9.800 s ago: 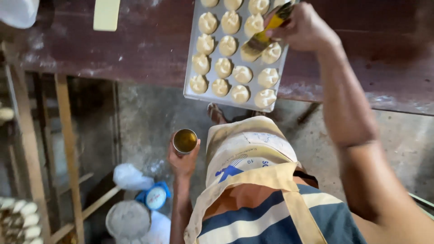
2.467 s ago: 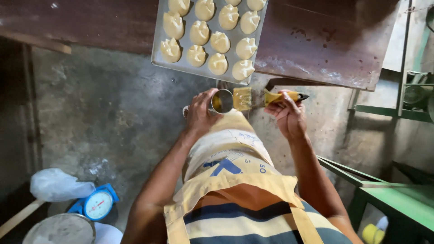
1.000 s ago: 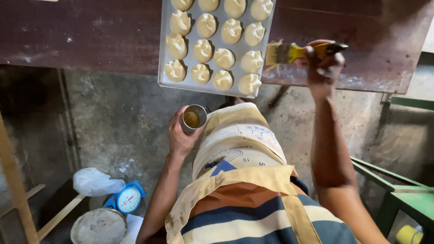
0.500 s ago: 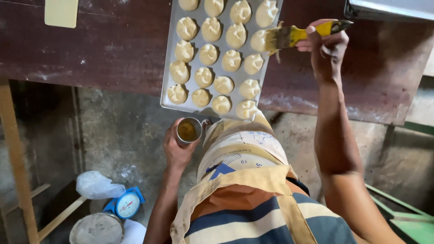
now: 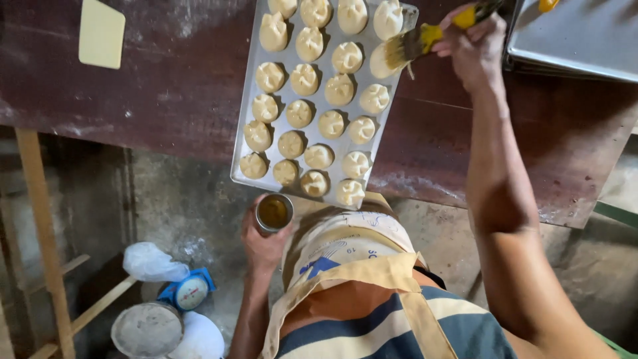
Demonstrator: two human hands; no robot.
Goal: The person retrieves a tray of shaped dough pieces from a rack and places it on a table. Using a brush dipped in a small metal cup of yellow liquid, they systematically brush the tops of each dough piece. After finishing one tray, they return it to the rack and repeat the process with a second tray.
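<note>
A metal baking tray (image 5: 242, 154) lies on a dark wooden table (image 5: 166, 100) and holds several pale raw dough pieces (image 5: 330, 123) in rows. My right hand (image 5: 473, 48) is raised over the tray's far right side and grips a yellow-handled pastry brush (image 5: 412, 45); its bristles touch a dough piece near the right rim. My left hand (image 5: 264, 242) is held low by my waist, just below the tray's near edge, around a small metal cup (image 5: 274, 213) of yellow-brown liquid. I wear a cream apron over a striped shirt.
More metal trays (image 5: 578, 36) are stacked at the table's far right. A pale yellow scraper card (image 5: 101, 33) lies at the far left. On the floor stand a blue kitchen scale (image 5: 188, 290), a white plastic bag (image 5: 151, 263) and a round lidded bucket (image 5: 147, 329). Wooden slats (image 5: 46, 233) rise at left.
My right hand has carried the brush from the cup up across the tray to its far right rows. The left hand with the cup has stayed low by my waist.
</note>
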